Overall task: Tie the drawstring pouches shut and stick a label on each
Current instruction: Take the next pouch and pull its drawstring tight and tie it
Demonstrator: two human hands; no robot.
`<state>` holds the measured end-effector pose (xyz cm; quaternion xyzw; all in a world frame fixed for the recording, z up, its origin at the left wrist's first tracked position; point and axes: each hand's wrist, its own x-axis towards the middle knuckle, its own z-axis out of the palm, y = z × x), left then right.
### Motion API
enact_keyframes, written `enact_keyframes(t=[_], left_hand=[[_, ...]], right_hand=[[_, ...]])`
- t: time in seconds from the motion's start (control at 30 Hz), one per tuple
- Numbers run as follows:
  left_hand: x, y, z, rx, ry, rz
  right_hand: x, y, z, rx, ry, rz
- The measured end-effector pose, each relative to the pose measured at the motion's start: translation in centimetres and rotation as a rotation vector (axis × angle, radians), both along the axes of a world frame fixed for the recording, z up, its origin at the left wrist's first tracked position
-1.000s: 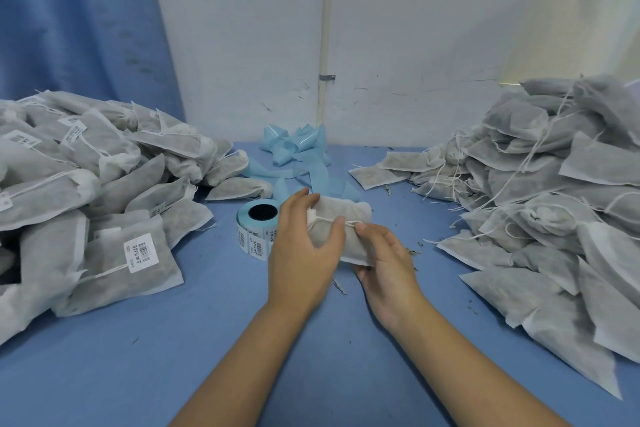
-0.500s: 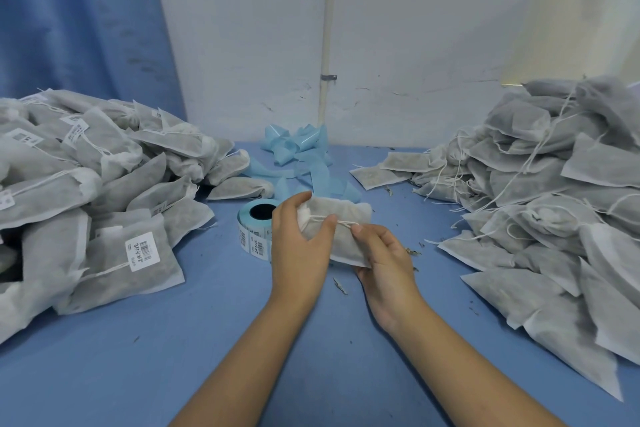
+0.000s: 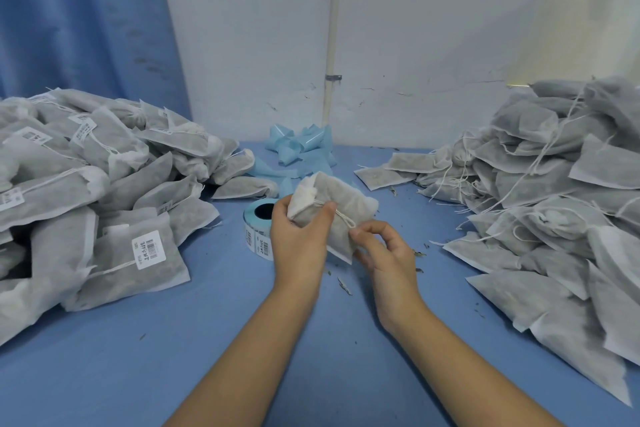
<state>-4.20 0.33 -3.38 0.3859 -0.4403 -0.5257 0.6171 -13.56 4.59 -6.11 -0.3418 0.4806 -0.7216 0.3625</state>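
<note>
A grey drawstring pouch [image 3: 341, 204] is held above the blue table [image 3: 207, 340] at the centre. My left hand [image 3: 298, 243] grips its gathered neck, thumb pressed on the cinched part. My right hand [image 3: 384, 253] pinches the white drawstring [image 3: 344, 218] between thumb and forefinger just below the neck. The label roll [image 3: 258, 222] with barcode stickers stands on the table right behind my left hand, partly hidden by it.
A heap of labelled, tied pouches [image 3: 86, 191] fills the left side. A bigger heap of pouches with loose strings [image 3: 554, 191] fills the right. Crumpled blue backing strips [image 3: 301, 146] lie by the white wall. Dried leaf bits [image 3: 344, 284] dot the table.
The pouch's neck has been drawn tighter and the pouch tilted up to the left. My right hand has shifted from the pouch body to pinching the string.
</note>
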Motion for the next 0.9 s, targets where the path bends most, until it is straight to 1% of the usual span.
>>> enact_keyframes(t=[0.07, 0.13, 0.2, 0.3, 0.37, 0.43, 0.53, 0.57, 0.63, 0.7, 0.73, 0.8, 0.87, 0.9], left_hand=[[0.2, -0.2, 0.0, 0.004, 0.014, 0.009], [0.5, -0.4, 0.2, 0.02, 0.038, 0.009], [0.8, -0.7, 0.5, 0.049, 0.079, -0.012], [1.3, -1.0, 0.8, 0.103, 0.142, -0.085], [1.6, -1.0, 0.8, 0.094, 0.155, -0.146], [1.8, -1.0, 0.8, 0.054, 0.144, -0.187], [1.8, -1.0, 0.8, 0.03, 0.072, -0.185], [1.8, -1.0, 0.8, 0.015, 0.024, -0.179], [1.9, -1.1, 0.6, -0.065, -0.131, -0.177], [2.2, -1.1, 0.1, -0.167, -0.343, -0.187], [2.4, -1.3, -0.3, -0.211, -0.447, -0.183], [2.7, -1.5, -1.1, -0.259, -0.612, -0.179], [2.9, -1.7, -1.7, -0.279, -0.719, -0.183], [3.0, -1.7, -1.9, -0.284, -0.744, -0.183]], right_hand=[[0.0, -0.2, -0.4, 0.023, 0.127, -0.084], [-0.2, -0.4, -0.8, 0.097, 0.289, -0.136], [-0.5, -0.5, -1.0, 0.141, 0.536, -0.101], [-0.8, -1.0, -1.5, 0.153, 0.924, 0.014], [-0.7, -1.4, -1.7, 0.164, 1.086, 0.038], [-0.8, -1.6, -1.7, 0.141, 1.122, -0.005], [-0.7, -1.2, -1.2, 0.093, 1.016, -0.037], [-0.7, -1.0, -1.1, 0.101, 1.027, -0.03], [-0.9, -0.8, -1.2, 0.143, 1.189, -0.055], [-1.3, -0.9, -1.2, 0.158, 1.316, -0.21], [-1.4, -1.0, -1.1, 0.149, 1.325, -0.299], [-1.6, -1.0, -0.8, 0.137, 1.278, -0.446], [-1.9, -0.9, -0.5, 0.154, 1.235, -0.532], [-2.1, -0.8, -0.5, 0.168, 1.218, -0.552]])
